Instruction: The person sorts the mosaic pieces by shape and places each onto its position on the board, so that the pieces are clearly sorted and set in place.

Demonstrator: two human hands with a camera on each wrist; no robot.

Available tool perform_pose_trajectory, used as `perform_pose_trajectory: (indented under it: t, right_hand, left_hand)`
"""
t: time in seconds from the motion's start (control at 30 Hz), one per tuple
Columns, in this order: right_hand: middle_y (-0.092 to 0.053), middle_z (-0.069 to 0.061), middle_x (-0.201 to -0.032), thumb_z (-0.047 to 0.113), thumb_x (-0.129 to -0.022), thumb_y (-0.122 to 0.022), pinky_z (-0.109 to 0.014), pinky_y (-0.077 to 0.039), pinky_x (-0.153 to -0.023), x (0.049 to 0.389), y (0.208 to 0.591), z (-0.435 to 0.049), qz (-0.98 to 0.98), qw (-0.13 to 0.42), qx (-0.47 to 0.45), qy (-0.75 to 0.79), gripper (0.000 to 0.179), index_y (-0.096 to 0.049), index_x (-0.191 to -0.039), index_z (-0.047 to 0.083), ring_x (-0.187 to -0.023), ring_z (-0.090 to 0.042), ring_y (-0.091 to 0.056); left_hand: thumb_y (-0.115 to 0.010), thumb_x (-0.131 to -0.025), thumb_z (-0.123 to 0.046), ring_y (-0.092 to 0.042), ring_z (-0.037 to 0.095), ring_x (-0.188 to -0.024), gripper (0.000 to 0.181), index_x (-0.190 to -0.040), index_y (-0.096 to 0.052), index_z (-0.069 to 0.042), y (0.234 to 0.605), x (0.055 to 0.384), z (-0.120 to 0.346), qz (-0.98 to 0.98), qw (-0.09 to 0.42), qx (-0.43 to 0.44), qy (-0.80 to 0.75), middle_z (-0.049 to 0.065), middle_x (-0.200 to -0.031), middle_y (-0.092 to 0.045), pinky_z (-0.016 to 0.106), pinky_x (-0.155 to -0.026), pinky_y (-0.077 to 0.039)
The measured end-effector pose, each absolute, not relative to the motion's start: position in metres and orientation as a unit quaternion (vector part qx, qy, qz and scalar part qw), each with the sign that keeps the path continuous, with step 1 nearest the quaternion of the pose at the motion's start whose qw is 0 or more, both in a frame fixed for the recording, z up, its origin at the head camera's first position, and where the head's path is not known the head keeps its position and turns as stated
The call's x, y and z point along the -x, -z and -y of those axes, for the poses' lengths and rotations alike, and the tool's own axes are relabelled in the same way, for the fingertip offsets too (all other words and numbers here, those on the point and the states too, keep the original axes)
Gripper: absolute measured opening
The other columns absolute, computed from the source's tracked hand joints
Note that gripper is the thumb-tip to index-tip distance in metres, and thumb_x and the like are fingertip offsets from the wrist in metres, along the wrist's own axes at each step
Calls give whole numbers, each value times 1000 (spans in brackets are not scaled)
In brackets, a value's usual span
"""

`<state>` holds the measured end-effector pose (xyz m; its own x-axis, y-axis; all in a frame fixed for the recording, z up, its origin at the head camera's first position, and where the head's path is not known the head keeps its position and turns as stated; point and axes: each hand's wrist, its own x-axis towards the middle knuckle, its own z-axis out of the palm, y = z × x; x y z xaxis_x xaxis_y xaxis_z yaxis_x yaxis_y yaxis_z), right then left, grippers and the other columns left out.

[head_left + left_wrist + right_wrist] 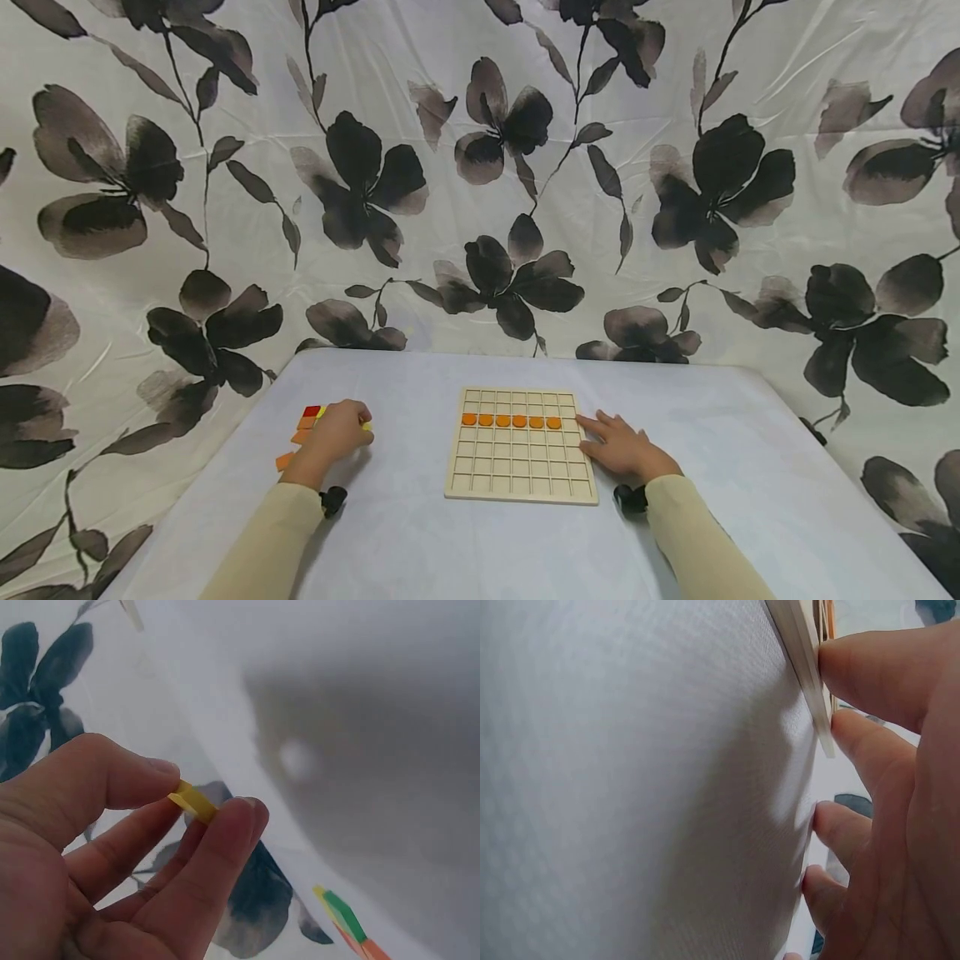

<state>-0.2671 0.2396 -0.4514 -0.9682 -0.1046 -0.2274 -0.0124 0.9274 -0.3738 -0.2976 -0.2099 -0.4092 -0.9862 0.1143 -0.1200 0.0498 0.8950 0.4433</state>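
My left hand (335, 437), at the left of the table, pinches a small yellow piece (196, 802) between thumb and fingertips. Just beside that hand lie flat coloured pieces: a red one (311, 411), orange ones (302, 436) and some yellow, partly hidden by the hand. A light wooden grid board (517, 490) lies near the middle, with a row of several round orange pieces (502, 421) across its upper part. At the board's right edge rests my right hand (628, 448), fingers spread; in the right wrist view the thumb and a fingertip touch the board's rim.
A white cloth covers the table (405, 542). Behind it hangs a pale curtain (450, 192) with dark flowers. In the left wrist view a green piece (345, 915) shows beside orange and yellow ones at the lower right. Each wrist bears a black device (332, 502).
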Motion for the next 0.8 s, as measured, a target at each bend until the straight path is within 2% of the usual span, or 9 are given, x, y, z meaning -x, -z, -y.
perform_pose_trajectory:
  t: [0.27,0.47,0.8]
  right_hand:
    - [-26,-19,-158,43,-98,-48,-75,-10,-107,268,452,-240,-974,125,28,187,55,-38,-149,26,-144,-49,-15]
    - [-26,-19,-158,43,-98,-47,-75,-9,-107,269,454,-241,-974,123,32,187,55,-37,-150,26,-144,-50,-15]
    - [-25,-19,-158,43,-98,-47,-75,-9,-108,269,453,-242,-974,124,31,187,56,-36,-150,26,-145,-50,-14]
  left_hand:
    - [-71,-82,-8,-56,23,-84,32,-112,-62,-3,418,305,186,-968,78,-31,-236,11,-100,-63,37,-78,-54]
    - [-71,-83,-8,-56,23,-90,35,-117,-63,-3,416,308,166,-968,75,-52,-232,10,-102,-64,42,-88,-53]
    - [-70,-84,-5,-56,22,-97,33,-116,-66,-4,417,311,138,-973,79,-84,-202,8,-106,-65,41,-94,-49]
